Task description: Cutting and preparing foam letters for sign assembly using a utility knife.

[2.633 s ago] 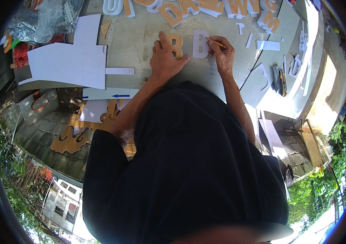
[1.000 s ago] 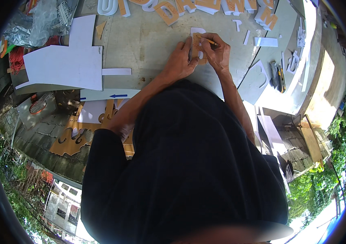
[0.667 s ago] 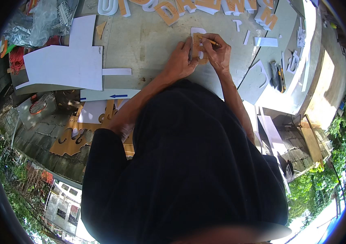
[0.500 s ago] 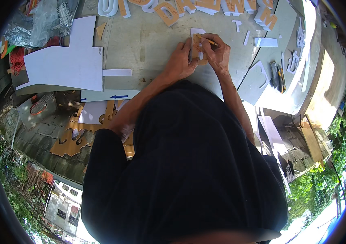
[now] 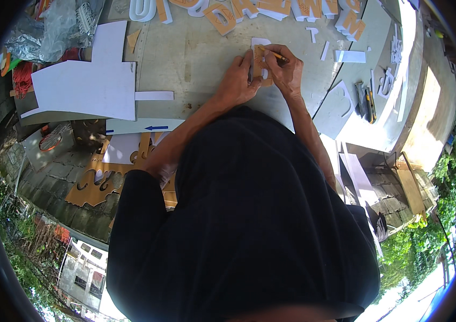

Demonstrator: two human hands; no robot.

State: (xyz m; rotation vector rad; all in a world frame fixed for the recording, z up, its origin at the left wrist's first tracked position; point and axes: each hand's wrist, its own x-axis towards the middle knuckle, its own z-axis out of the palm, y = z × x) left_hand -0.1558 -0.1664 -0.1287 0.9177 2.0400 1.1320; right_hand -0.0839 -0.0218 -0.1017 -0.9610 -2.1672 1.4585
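On the grey table, a thick cut-out letter [image 5: 258,56] with a white foam body and a tan face lies in front of me. My left hand [image 5: 237,86] grips it, with fingers along its left side and the thumb near its lower end. In my right hand [image 5: 287,71] is a yellow pencil [image 5: 278,55], pinched between the fingers. Its tip is at the upper part of the letter's tan face. Part of the letter is hidden by both hands.
Several tan-and-white cut-out letters [image 5: 220,20] stand along the far side. White offcuts [image 5: 350,56] and a yellow-and-black cutter [image 5: 370,104] lie to the right. A large white sheet [image 5: 86,88] and clear plastic bags [image 5: 59,35] are at the left. Tan cut panels [image 5: 96,188] rest below the table.
The pencil and the fingers of my right hand have shifted very slightly over the letter. My left hand keeps its hold in the same place.
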